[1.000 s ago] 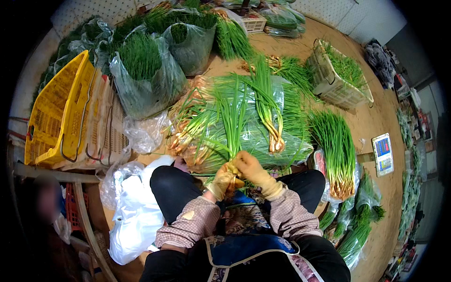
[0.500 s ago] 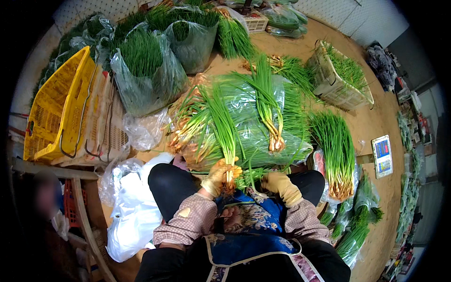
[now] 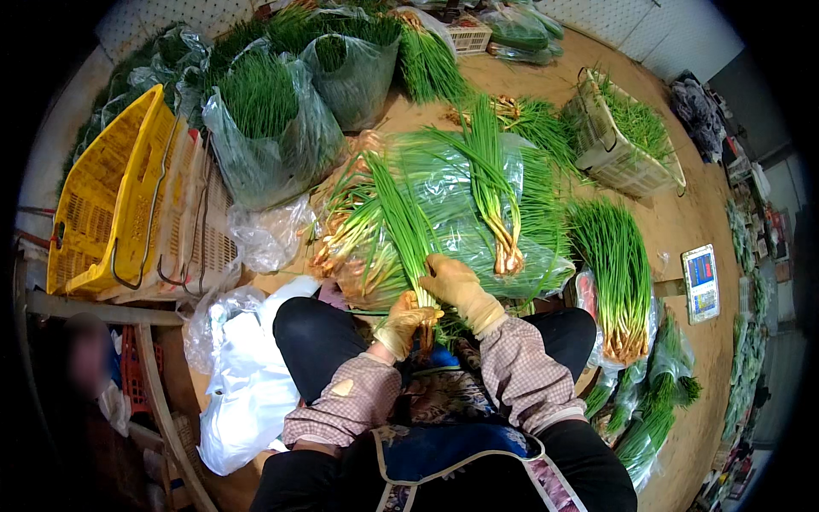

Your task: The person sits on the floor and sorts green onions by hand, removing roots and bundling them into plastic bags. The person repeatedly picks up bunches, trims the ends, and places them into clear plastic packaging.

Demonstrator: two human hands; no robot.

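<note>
Head | left grip (image 3: 404, 323) clamped on scallion bunch (image 3: 403, 224) | right grip (image 3: 456, 288) touching it, closure unclear

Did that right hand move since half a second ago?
Yes, the right hand moved left and forward, judged against the green-onion bunch lying on the plastic bag.

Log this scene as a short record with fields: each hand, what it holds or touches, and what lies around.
Left hand: gloved, grip closed around the held scallions near their root end
Right hand: gloved, against the stalks just above the left hand; its finger closure is unclear
Held scallions: leaves pointing away from the person
In front: another scallion bunch lying on clear plastic
To the left: yellow crate, white plastic bags
To the right: scallion pile, flat device with a blue panel
</note>
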